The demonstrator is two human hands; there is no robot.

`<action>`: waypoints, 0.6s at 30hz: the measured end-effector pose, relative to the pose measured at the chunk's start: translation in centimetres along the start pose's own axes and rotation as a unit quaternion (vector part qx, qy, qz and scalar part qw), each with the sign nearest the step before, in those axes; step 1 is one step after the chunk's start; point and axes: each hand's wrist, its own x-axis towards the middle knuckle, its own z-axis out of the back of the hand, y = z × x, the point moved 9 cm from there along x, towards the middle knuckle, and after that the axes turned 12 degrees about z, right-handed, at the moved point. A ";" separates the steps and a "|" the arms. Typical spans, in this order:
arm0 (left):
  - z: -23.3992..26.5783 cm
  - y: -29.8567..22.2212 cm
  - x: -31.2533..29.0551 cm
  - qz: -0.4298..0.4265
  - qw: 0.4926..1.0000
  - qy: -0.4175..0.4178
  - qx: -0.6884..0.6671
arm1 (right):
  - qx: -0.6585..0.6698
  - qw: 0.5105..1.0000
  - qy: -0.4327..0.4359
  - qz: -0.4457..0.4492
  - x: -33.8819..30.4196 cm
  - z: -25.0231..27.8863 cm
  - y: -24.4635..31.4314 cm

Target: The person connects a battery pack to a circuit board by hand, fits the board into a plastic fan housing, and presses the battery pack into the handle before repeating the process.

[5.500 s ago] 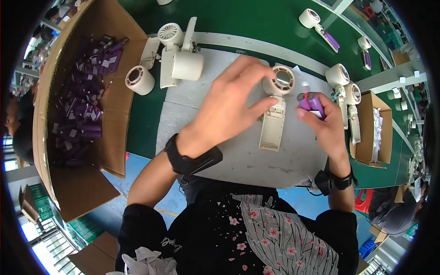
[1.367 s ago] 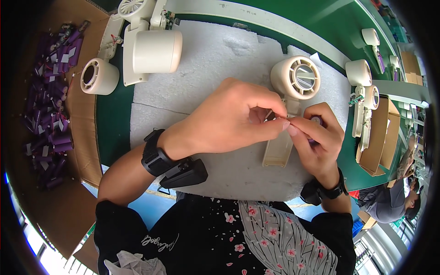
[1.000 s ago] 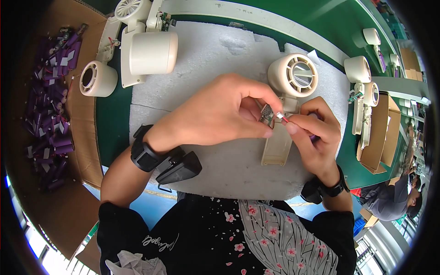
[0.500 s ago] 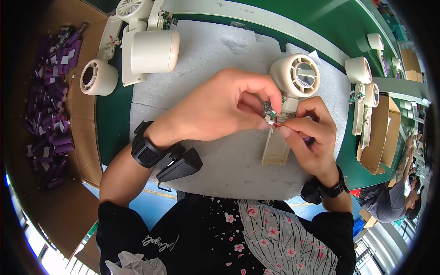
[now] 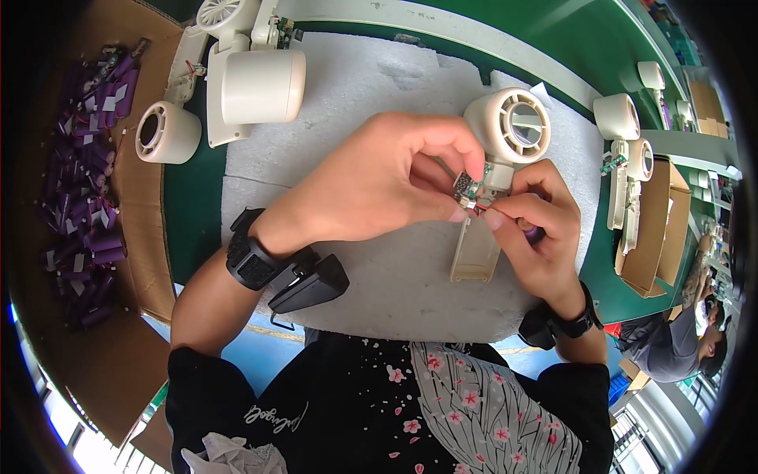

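Between thumb and fingers, my left hand point(image 5: 387, 178) pinches a small green circuit board point(image 5: 466, 187). My right hand point(image 5: 541, 225) meets it there, its thumb and forefinger closed on a thin red wire point(image 5: 479, 208) at the board's edge. A purple battery cell point(image 5: 535, 234) is tucked in the same palm, mostly hidden by the fingers. Beneath both hands lies a cream handheld fan point(image 5: 505, 126), its round head away from me and its open handle shell point(image 5: 476, 249) toward me. The far end of the wire is hidden.
A pale foam sheet point(image 5: 371, 284) covers the green bench. Left stands a cardboard box point(image 5: 142, 237) of purple battery cells point(image 5: 87, 189). More cream fan bodies point(image 5: 257, 87) lie back left, others point(image 5: 616, 117) at the right by a small carton point(image 5: 655, 229). A person point(image 5: 671, 347) sits far right.
The circuit board has tilted slightly, showing more of its green face. My right fingertips have shifted a little along the wire, close to the board.
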 end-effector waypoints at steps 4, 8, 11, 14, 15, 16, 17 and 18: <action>0.0 -0.5 -0.2 -0.015 0.999 -0.015 0.048 | 0.006 1.000 -0.002 0.000 -0.2 0.0 0.0; 0.1 -0.9 -0.3 -0.054 0.996 -0.035 0.054 | 0.006 1.000 -0.004 0.007 -0.2 -0.1 -0.1; 0.0 -0.9 -0.3 -0.074 0.994 -0.044 0.072 | 0.002 1.000 -0.005 0.015 0.0 -0.1 0.1; -0.1 -0.8 -0.3 -0.105 0.989 -0.057 0.089 | -0.003 1.000 -0.007 0.019 0.1 0.0 0.2; -0.2 -1.0 -0.3 -0.125 0.985 -0.065 0.098 | -0.009 1.000 0.002 0.026 0.0 0.0 0.3; -0.2 -1.3 -0.4 -0.145 0.981 -0.074 0.106 | -0.016 0.999 0.010 0.033 -0.1 0.0 0.4; -0.3 -1.3 -0.4 -0.146 0.981 -0.073 0.106 | -0.022 0.999 0.019 0.040 -0.2 -0.1 0.5; -0.5 -1.7 -0.6 -0.165 0.975 -0.076 0.129 | -0.022 0.999 0.019 0.040 -0.2 -0.2 0.4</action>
